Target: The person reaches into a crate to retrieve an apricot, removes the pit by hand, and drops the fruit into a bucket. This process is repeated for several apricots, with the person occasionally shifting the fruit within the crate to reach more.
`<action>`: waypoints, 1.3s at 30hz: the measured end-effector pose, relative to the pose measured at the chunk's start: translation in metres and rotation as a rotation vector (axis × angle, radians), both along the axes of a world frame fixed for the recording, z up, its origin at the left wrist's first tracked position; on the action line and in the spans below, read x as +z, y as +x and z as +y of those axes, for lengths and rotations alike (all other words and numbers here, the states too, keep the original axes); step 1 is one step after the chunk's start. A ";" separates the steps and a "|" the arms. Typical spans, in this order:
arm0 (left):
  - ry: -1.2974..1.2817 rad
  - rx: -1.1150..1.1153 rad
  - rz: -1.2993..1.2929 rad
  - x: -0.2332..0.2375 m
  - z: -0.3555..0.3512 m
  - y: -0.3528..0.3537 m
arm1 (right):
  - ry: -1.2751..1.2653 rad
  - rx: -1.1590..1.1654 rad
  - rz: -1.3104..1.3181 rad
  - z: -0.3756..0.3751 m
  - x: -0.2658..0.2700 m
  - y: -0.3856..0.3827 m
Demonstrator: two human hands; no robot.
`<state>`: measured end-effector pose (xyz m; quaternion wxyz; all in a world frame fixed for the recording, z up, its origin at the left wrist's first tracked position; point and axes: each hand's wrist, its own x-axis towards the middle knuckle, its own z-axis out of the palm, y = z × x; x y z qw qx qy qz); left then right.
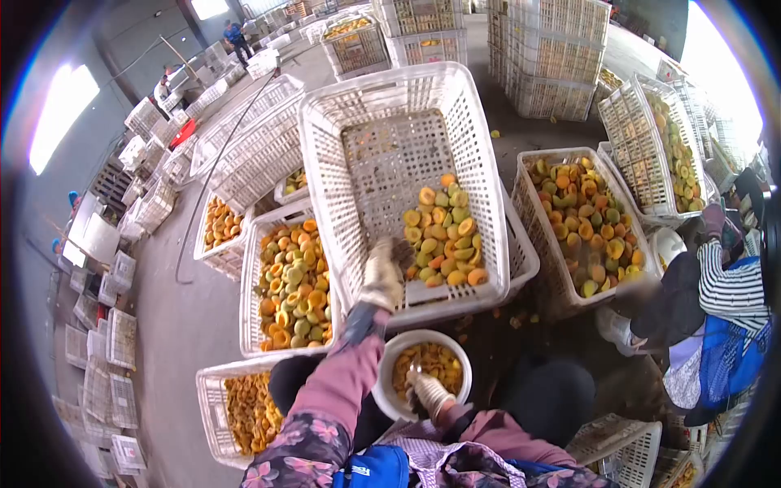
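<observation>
A large white crate [325, 175] stands tilted before me, with halved orange and green fruit [443, 236] heaped in its right part. My left hand [382, 276], in a pale glove, reaches over the crate's near left edge; its fingers are blurred, and what they hold, if anything, cannot be made out. My right hand [431, 390], also gloved, is closed around a small metal tool [415, 366] over a white bucket [464, 370]. Orange fruit pieces lie in the bucket, between my knees.
Fruit-filled crates stand at left [244, 325], lower left [207, 407] and right [643, 236]. Tall crate stacks [553, 61] rise behind. A co-worker [732, 293] sits at the right. Other people [236, 37] are far off at the upper left.
</observation>
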<state>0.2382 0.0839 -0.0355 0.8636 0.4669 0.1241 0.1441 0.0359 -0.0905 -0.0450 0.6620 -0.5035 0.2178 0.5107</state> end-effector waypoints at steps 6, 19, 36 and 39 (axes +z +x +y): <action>1.542 -0.253 0.629 -0.025 0.015 0.151 | 0.017 -0.178 -0.005 0.006 -0.005 0.020; -0.128 -0.412 0.091 0.004 -0.035 -0.020 | 0.169 -0.550 -0.441 -0.004 0.033 0.034; 0.071 -0.363 0.065 0.055 -0.091 -0.174 | -0.514 0.164 -1.422 -0.020 0.020 -0.004; 0.131 -0.482 -0.059 0.021 -0.070 -0.176 | 0.134 -0.167 -0.637 -0.014 0.038 -0.001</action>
